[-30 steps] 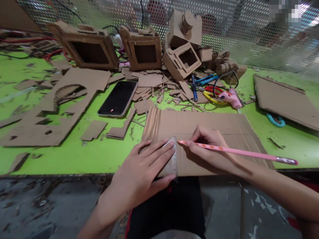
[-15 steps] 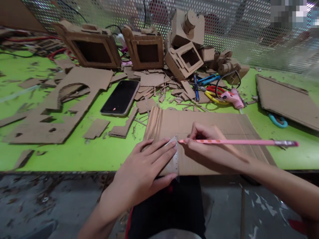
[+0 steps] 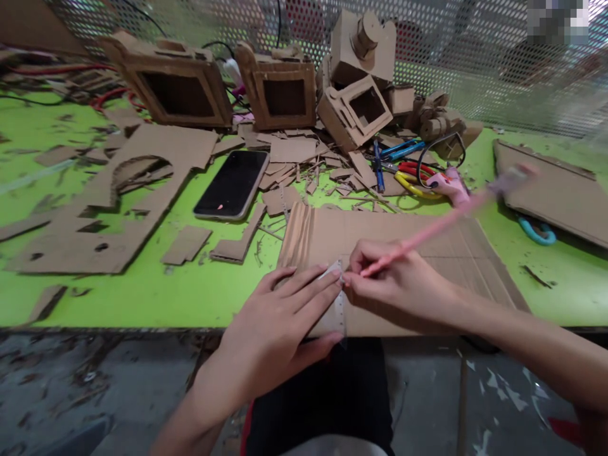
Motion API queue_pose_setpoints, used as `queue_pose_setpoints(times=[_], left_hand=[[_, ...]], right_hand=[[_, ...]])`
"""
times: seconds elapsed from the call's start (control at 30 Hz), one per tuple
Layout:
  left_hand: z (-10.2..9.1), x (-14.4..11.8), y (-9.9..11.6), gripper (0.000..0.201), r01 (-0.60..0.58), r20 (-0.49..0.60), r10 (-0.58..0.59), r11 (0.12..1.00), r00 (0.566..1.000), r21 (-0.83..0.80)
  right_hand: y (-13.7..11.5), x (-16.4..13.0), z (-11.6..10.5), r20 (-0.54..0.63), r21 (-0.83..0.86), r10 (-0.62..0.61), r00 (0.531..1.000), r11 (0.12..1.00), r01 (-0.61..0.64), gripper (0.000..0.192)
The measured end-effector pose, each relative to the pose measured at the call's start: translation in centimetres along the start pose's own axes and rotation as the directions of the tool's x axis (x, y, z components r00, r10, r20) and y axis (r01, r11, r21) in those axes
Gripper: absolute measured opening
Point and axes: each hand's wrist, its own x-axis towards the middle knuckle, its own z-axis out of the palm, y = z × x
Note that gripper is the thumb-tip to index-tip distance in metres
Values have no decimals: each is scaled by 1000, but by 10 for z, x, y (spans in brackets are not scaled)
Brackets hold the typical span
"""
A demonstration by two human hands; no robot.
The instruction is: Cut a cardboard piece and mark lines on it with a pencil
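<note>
My left hand lies flat with its fingers stretched out, pressing a clear set square onto a sheet of brown cardboard. Most of the set square is hidden beneath the fingers; its marked edge shows to their right. A pink pencil is pinched in my right hand, its tip hidden by the fingers close to the set square's edge. The pencil slants up to the right, its eraser end blurred. A faint straight line crosses the cardboard to the right of my right hand.
Behind the sheet lie cardboard scraps, a phone, yellow-handled pliers and a pink glue gun. Cardboard camera models stand along the perforated screen. A cut-out cardboard panel is at left, another board at right.
The pencil has swung from nearly level to a steep upward slant. My right hand has moved slightly down and closer to the set square, while my left hand stays pressed on it.
</note>
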Motion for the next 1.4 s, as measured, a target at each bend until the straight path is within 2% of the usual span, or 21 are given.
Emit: queue_pose_setpoints(times=[0.07, 0.23, 0.37, 0.53, 0.7, 0.87, 1.0, 1.1, 1.23, 1.4], left_hand=[[0, 0, 0, 43, -2, -3, 2, 1000, 1000, -5], [0, -1, 0, 40, 1, -11, -1, 1000, 1000, 3], [0, -1, -1, 43, -3, -7, 3, 1000, 1000, 10], [0, -1, 0, 43, 0, -7, 0, 1000, 1000, 20], [0, 0, -1, 43, -3, -2, 3, 1000, 1000, 5], [0, -1, -1, 44, 8, 6, -8, 1000, 1000, 1], [1, -1, -1, 42, 1, -4, -1, 1000, 1000, -5], [2, 0, -1, 42, 1, -7, -1, 1000, 1000, -7], [2, -1, -1, 43, 5, -21, -5, 1000, 1000, -10], [3, -1, 0, 42, 11, -30, -11, 1000, 1000, -4]], right_hand=[[-3, -4, -2, 35, -27, -24, 999, 999, 25, 15], [-3, -3, -2, -66, -100, 0, 998, 995, -7, 15], [-2, -3, -2, 17, -63, -27, 1000, 998, 28, 16], [-1, -5, 0, -70, -86, -1, 998, 996, -5, 15], [1, -11, 3, 38, -16, -40, 998, 999, 41, 16], [3, -14, 8, -54, -40, -32, 998, 999, 30, 16], [3, -16, 10, -12, -50, -80, 997, 996, 79, 18], [2, -19, 10, -39, -47, -69, 997, 997, 67, 17], [4, -21, 12, 27, -2, -71, 997, 997, 71, 18], [2, -19, 14, -28, -34, -61, 998, 998, 60, 19]])
